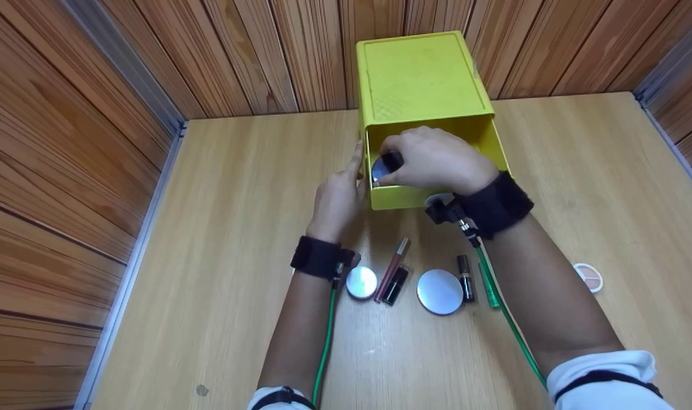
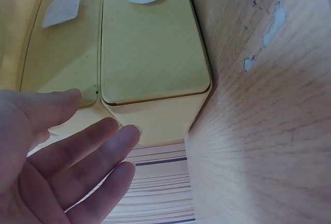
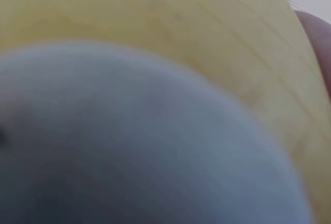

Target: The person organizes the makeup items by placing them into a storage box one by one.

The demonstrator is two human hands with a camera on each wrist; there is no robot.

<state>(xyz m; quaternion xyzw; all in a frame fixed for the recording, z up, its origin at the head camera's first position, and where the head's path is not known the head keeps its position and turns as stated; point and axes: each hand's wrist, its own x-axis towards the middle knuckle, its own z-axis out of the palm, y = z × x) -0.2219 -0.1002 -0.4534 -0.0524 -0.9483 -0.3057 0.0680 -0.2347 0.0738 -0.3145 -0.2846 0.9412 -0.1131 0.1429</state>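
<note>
Inside the pulled-out drawer (image 1: 400, 199) of a yellow plastic drawer unit (image 1: 425, 77), my right hand (image 1: 437, 156) pinches a round, shiny compact (image 1: 381, 169) with a dark part beside it. The compact is near the drawer's left wall and partly covered by my fingers. My left hand (image 1: 337, 205) is at the outer left side of the drawer, index finger pointing up along the wall. In the left wrist view its fingers (image 2: 98, 157) are spread loosely before a drawer front (image 2: 155, 48). A blurred pale handle (image 3: 150, 141) fills much of the right wrist view.
Toward me on the wooden table (image 1: 237, 228) lie a small round silver case (image 1: 361, 282), a lip gloss tube (image 1: 392, 270), a black tube (image 1: 396, 286), a larger silver compact (image 1: 440, 291), a dark tube (image 1: 465, 278) and a green tube (image 1: 489, 287). A round palette (image 1: 589, 278) sits beyond my right forearm.
</note>
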